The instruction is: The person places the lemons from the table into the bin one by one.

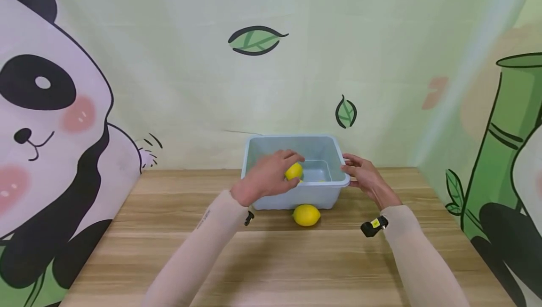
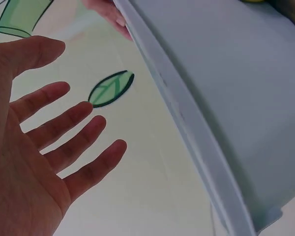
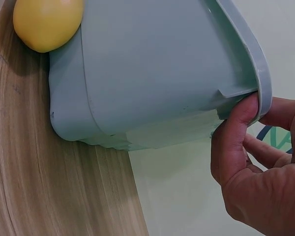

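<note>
A light blue plastic bin (image 1: pixel 296 197) stands on the table, and my right hand (image 1: pixel 365 175) grips its rim at the right side. In the right wrist view, the thumb and fingers of that right hand (image 3: pixel 265 167) pinch the rim near a corner. My left hand (image 1: pixel 271 173) is over the bin's left front part. Its fingers are spread and hold nothing in the left wrist view. A lemon (image 1: pixel 294 171) shows between thumb and fingertips in the head view, within the bin's opening. Another lemon (image 1: pixel 306 215) lies on the table close to the bin's front wall.
Slivers of yellow peek over the bin's front rim from inside. The wood-grain table (image 1: pixel 271 260) reaches back to a printed backdrop (image 1: pixel 190 85) with pandas, leaves and bamboo, close behind the bin. Black wrist cameras sit under both sleeves.
</note>
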A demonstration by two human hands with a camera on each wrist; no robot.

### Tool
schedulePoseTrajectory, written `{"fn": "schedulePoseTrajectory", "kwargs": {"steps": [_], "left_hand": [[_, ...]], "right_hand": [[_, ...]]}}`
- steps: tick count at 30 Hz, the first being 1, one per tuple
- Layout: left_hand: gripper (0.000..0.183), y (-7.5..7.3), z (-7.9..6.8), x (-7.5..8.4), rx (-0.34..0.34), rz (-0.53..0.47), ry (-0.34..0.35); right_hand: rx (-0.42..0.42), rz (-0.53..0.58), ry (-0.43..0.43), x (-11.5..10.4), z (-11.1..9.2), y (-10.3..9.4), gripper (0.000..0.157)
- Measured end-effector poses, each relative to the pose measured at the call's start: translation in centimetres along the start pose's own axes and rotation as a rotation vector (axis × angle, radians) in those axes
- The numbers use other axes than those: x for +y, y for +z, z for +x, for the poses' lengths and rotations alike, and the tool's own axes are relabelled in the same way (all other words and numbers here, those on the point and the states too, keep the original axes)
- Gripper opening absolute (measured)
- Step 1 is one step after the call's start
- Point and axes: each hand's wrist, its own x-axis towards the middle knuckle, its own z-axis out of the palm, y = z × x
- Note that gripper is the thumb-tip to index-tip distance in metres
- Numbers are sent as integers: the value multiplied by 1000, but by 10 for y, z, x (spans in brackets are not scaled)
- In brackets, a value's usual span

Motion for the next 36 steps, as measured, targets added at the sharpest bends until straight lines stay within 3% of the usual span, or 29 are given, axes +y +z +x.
{"fn": "schedulePoseTrajectory", "kwargs": {"steps": [7,13,19,36], "left_hand": [[49,11,-13,9,66,-6,71],[46,19,-20,12,76,19,66],[47,24,-24,20,98,23,111],[52,51,-43,40,45,71,160]], "right_hand": [[-7,15,-42,4,1,0,58],[-14,21,-33,5,1,1,58],[-9,24,-37,4,1,0,58],[-13,19,-39,4,4,0,58]]}}
